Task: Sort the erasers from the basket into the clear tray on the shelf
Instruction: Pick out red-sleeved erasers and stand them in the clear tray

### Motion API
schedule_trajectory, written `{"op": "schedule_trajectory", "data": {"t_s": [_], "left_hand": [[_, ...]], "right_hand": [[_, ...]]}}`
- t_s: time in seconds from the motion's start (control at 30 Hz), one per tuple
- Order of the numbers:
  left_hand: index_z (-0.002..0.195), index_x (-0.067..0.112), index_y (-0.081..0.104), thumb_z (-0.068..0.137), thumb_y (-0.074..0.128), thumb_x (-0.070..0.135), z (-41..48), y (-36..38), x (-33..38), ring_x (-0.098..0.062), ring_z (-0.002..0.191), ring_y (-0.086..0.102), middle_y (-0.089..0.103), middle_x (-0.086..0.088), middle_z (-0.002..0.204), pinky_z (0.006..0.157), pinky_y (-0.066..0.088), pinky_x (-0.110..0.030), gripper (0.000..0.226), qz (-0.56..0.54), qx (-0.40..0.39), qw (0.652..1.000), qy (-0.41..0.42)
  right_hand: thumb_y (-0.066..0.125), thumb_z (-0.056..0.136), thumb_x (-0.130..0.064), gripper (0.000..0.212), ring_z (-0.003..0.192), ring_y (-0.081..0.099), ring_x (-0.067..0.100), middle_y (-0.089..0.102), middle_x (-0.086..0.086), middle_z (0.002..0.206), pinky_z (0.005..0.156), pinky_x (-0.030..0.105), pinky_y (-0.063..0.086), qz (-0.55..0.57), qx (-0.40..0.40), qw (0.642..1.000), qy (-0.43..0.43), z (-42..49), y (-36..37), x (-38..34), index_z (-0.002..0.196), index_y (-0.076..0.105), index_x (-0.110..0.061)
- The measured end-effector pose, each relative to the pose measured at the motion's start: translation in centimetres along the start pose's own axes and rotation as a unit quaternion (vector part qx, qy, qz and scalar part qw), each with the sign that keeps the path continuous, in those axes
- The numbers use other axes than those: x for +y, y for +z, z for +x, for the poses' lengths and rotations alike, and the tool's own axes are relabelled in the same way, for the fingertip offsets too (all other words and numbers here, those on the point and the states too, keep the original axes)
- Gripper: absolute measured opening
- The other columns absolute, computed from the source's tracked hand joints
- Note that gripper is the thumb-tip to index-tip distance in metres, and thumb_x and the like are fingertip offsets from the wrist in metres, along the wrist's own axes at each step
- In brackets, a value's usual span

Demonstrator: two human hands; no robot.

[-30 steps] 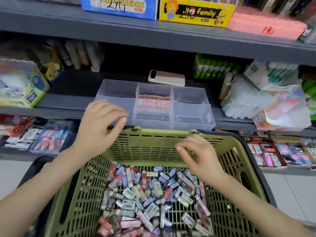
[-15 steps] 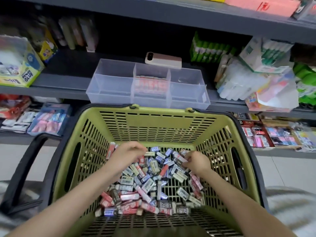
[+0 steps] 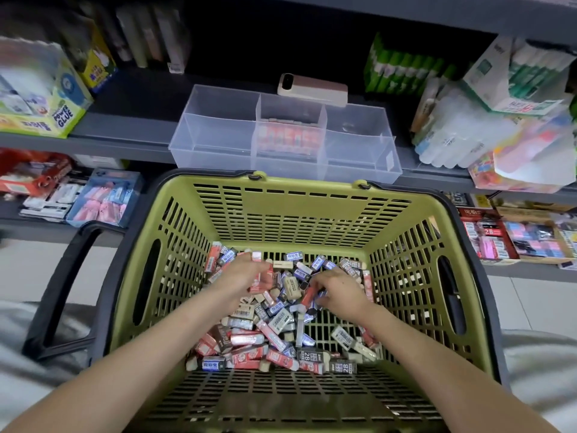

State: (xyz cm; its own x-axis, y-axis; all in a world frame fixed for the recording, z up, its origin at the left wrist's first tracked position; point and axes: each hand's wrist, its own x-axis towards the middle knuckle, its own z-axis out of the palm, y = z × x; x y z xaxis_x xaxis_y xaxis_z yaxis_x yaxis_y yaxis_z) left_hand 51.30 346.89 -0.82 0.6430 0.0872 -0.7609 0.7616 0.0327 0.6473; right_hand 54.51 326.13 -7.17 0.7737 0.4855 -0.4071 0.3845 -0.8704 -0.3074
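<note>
While both hands work inside the olive-green slotted plastic basket (image 3: 299, 220), the mixed heap of small paper-sleeved block erasers (image 3: 268, 339) lies on the basket floor, spread from its middle toward its far wall. The left hand (image 3: 239, 275) has its fingers curled round a red-and-white sleeved eraser (image 3: 261, 278) at the far-left part of the heap. The right hand (image 3: 342, 292) pinches a slim red eraser (image 3: 308, 296) near the basket's centre. Each eraser should handle as light, firm and slightly rubbery, not fragile. The glossy sleeve may slide on the block, so take hold across the long sides at mid-length, not by a sleeve end. The clear three-compartment plastic tray (image 3: 212, 142) stands on the grey shelf (image 3: 125, 126) just beyond the basket's far wall and above its rim; its middle compartment holds a row of red erasers (image 3: 288, 140). Expect the far wall to stand in the path: lift clear of the rim before reaching forward. A beige phone (image 3: 312, 89) lies behind the tray, further beyond the basket. A black handle (image 3: 59, 292) lies folded down at the basket's left side. A yellow-green glue carton (image 3: 46, 98) stands beyond-left of the basket and bagged clear tubes (image 3: 462, 132) beyond-right; neither appears to block the transfer.
</note>
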Motion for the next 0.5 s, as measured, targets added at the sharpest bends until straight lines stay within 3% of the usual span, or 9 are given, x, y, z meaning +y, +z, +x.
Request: {"op": "schedule_trajectory", "data": {"t_s": [0.13, 0.2, 0.3, 0.4, 0.5], "left_hand": [[0.112, -0.004, 0.050, 0.092, 0.051, 0.002, -0.7, -1.6, 0.0, -0.017, 0.068, 0.055, 0.055, -0.011, 0.087, 0.074, 0.055, -0.033, 0.021, 0.073, -0.025, 0.996, -0.043], [0.114, -0.002, 0.048, 0.092, 0.052, 0.002, -1.1, -2.0, -0.1, -0.017, 0.067, 0.053, 0.053, -0.010, 0.085, 0.064, 0.052, -0.029, 0.023, 0.057, -0.035, 0.996, -0.059], [0.112, 0.001, 0.049, 0.093, 0.052, 0.004, -1.6, -2.3, -0.2, -0.017, 0.066, 0.053, 0.053, -0.008, 0.076, 0.064, 0.051, -0.029, 0.020, 0.008, -0.047, 0.996, -0.075], [0.100, 0.003, 0.054, 0.093, 0.054, 0.006, -2.0, -2.7, -0.4, -0.018, 0.067, 0.053, 0.053, -0.006, 0.073, 0.068, 0.052, -0.031, 0.008, -0.042, -0.048, 0.995, -0.080], [0.101, 0.006, 0.055, 0.091, 0.056, 0.005, -2.2, -2.8, -0.9, -0.015, 0.065, 0.051, 0.050, -0.005, 0.073, 0.068, 0.052, -0.030, 0.010, -0.076, -0.042, 0.993, -0.075]], "right_hand": [[0.056, 0.090, -0.014, 0.009, 0.090, 0.047, 0.013, 0.063, -0.001, 0.089, 0.090, 0.032, 0.044, -0.016, 0.035, 0.999, -0.027, 0.7, 1.4, 0.8, 0.089, 0.065, -0.013], [0.060, 0.088, -0.018, 0.004, 0.089, 0.045, 0.011, 0.060, -0.005, 0.091, 0.091, 0.030, 0.043, -0.048, 0.042, 0.996, -0.061, 0.8, 1.8, 1.2, 0.090, 0.062, -0.016], [0.066, 0.083, -0.026, 0.021, 0.097, 0.048, 0.010, 0.058, -0.007, 0.101, 0.089, 0.026, 0.042, -0.031, 0.010, 0.996, -0.080, 0.6, 2.4, 1.3, 0.102, 0.060, -0.020], [0.067, 0.083, -0.023, 0.017, 0.087, 0.047, 0.011, 0.055, -0.009, 0.086, 0.075, 0.025, 0.040, 0.034, 0.000, 0.997, -0.062, 0.7, 2.5, 0.9, 0.099, 0.060, -0.020], [0.066, 0.084, -0.025, 0.011, 0.080, 0.046, 0.011, 0.050, -0.011, 0.076, 0.060, 0.019, 0.029, 0.036, 0.010, 0.998, -0.048, 1.0, 2.5, 0.5, 0.092, 0.059, -0.021]]}}
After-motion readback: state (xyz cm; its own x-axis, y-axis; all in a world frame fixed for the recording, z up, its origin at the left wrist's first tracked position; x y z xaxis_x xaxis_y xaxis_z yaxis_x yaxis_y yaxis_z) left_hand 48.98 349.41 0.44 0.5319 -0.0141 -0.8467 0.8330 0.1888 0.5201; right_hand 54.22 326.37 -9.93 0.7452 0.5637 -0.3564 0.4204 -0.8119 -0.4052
